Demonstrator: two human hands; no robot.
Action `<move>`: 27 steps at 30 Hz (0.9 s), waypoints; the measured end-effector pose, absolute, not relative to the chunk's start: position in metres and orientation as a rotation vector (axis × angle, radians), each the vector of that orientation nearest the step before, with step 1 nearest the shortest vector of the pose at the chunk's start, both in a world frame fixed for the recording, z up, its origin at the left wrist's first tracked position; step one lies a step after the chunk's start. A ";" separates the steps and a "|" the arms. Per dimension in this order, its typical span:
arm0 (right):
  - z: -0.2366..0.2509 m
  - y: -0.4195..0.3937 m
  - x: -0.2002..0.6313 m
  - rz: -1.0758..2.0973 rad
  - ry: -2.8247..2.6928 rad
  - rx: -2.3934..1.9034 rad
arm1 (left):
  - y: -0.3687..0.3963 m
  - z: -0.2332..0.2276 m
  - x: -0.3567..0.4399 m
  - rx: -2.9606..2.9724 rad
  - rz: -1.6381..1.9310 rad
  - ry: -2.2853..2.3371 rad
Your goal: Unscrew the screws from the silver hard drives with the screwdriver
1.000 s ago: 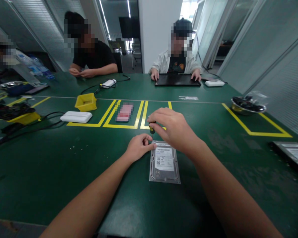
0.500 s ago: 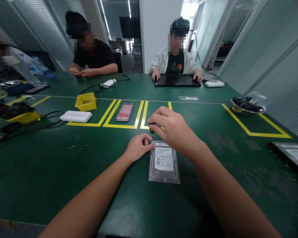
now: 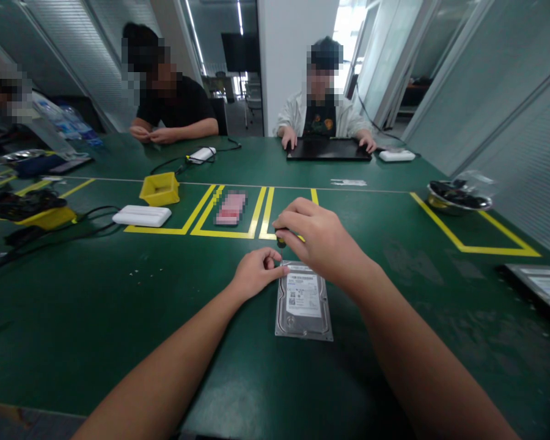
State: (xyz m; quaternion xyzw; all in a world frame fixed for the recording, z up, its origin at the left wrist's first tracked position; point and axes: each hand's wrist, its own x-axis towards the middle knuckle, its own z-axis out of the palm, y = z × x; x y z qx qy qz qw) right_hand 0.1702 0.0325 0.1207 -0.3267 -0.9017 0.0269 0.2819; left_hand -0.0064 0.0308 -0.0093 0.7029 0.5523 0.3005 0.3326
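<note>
While both hands meet at frame centre: right hand (image 3: 323, 241) fingers curled tight round small dark tool (image 3: 280, 238), tip at far-left corner of hard drive (image 3: 303, 300). Left hand (image 3: 255, 272) fingers pinched together at same corner, touching drive edge; what they pinch cannot tell. One hard drive, flat on green worktop (image 3: 119, 305), label up, just below hands. Upper left: one yellow bin (image 3: 159, 187), one white box (image 3: 142, 215). Two people seated at far edge.

Green table (image 3: 96, 318), glass-walled office
</note>
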 end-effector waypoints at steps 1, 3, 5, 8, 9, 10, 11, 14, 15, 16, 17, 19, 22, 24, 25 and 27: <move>0.121 0.033 0.170 0.071 -2.418 -0.877 | 0.031 -0.009 -0.006 1.837 0.784 1.445; 0.121 0.033 0.170 0.068 -2.418 -0.879 | 0.031 -0.009 -0.006 1.838 0.780 1.448; 0.121 0.032 0.170 0.060 -2.416 -0.873 | 0.030 -0.009 -0.006 1.840 0.776 1.453; 0.121 0.032 0.170 0.040 -2.412 -0.849 | 0.030 -0.009 -0.006 1.851 0.775 1.474; 0.121 0.032 0.170 0.037 -2.413 -0.842 | 0.031 -0.009 -0.006 1.853 0.775 1.482; 0.121 0.032 0.170 0.038 -2.412 -0.841 | 0.031 -0.008 -0.006 1.854 0.774 1.485; 0.121 0.032 0.170 0.041 -2.411 -0.842 | 0.031 -0.008 -0.006 1.852 0.772 1.483; 0.120 0.033 0.170 0.043 -2.395 -0.847 | 0.031 -0.009 -0.006 1.841 0.775 1.466; 0.120 0.033 0.170 0.039 -2.388 -0.850 | 0.031 -0.009 -0.006 1.839 0.778 1.465; 0.120 0.033 0.170 0.032 -2.382 -0.853 | 0.031 -0.009 -0.006 1.838 0.780 1.465; 0.120 0.034 0.170 0.025 -2.380 -0.858 | 0.031 -0.009 -0.006 1.838 0.780 1.466; 0.120 0.034 0.170 0.017 -2.383 -0.867 | 0.031 -0.010 -0.006 1.840 0.781 1.463; 0.121 0.034 0.171 0.015 -2.398 -0.873 | 0.031 -0.009 -0.006 1.837 0.783 1.455; 0.121 0.034 0.171 0.013 -2.404 -0.876 | 0.031 -0.009 -0.006 1.836 0.784 1.453; 0.121 0.034 0.172 0.013 -2.408 -0.878 | 0.031 -0.009 -0.006 1.837 0.783 1.452; 0.121 0.035 0.172 0.014 -2.413 -0.873 | 0.031 -0.010 -0.006 1.840 0.782 1.452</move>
